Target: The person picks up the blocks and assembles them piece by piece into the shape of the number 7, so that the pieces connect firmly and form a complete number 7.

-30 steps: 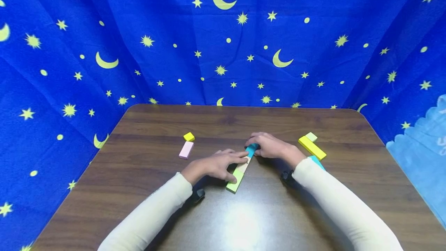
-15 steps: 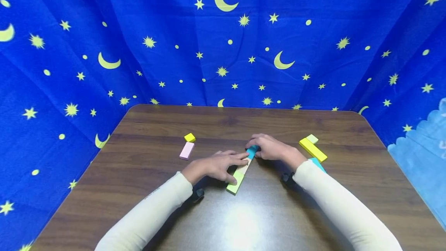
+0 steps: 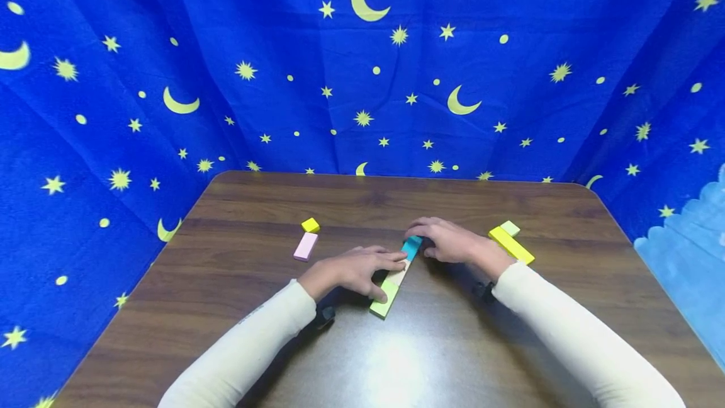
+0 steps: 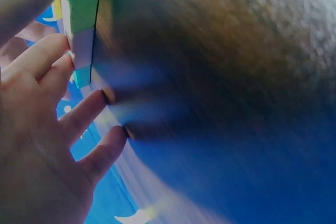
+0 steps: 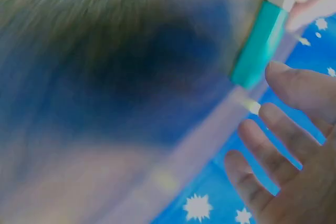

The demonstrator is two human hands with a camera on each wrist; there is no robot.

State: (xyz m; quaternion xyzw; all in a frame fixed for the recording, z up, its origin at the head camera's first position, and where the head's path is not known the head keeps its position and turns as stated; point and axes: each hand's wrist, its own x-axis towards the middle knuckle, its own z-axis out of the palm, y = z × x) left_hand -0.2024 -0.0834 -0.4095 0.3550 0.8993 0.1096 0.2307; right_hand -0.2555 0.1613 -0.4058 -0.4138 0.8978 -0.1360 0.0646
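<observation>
Three blocks lie end to end in a slanting row on the table: a light green block (image 3: 384,307) nearest, a pale wood block (image 3: 396,277) in the middle, and a blue block (image 3: 412,247) farthest. My left hand (image 3: 357,271) rests over the row from the left, thumb on the green block and fingertips on the pale one. In the left wrist view its other fingers spread, two tips down at the table. My right hand (image 3: 450,241) is by the blue block's far end; the right wrist view shows loosely bent fingers (image 5: 268,150) apart from that block (image 5: 260,45).
Left of the row lie a small yellow block (image 3: 310,225) and a pink block (image 3: 306,247). To the right, a long yellow block (image 3: 511,245) touches a pale green block (image 3: 510,228). Blue star-patterned cloth (image 3: 317,49) hangs behind the wooden table (image 3: 255,206).
My right hand has let go of the blue block and shifted slightly right. Its sleeve now covers the other blue block seen earlier. My left hand stays on the row.
</observation>
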